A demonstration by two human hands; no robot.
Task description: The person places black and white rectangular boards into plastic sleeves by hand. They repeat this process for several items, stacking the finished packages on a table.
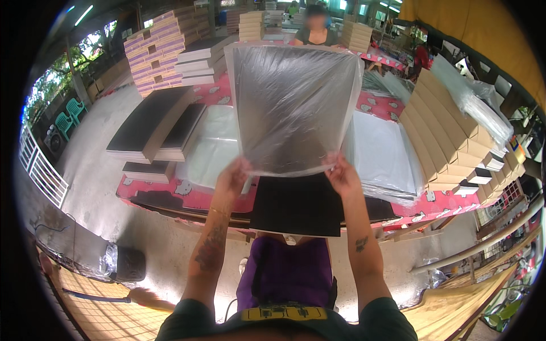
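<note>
A large clear plastic bag (296, 108) is stretched between my hands above the table. My left hand (232, 176) pinches its lower left corner, and my right hand (341, 173) pinches the lower right corner. A dark rectangular panel shows through the wrinkled film; whether it lies inside the bag or behind it I cannot tell. Below the bag, a black board (297, 204) juts over the table's front edge toward my lap. Beside my left hand lie flat clear plastic bags (213, 139). To the right of my right hand is a stack of white sheets in plastic (384, 153).
A pink patterned cloth covers the table (213, 199). Black-topped board stacks (149, 122) stand left, with brown-and-purple cartons (165, 51) behind. Brown folded cartons (443, 125) lean at right, plastic film (475, 105) over them. Across the table is another person (316, 35).
</note>
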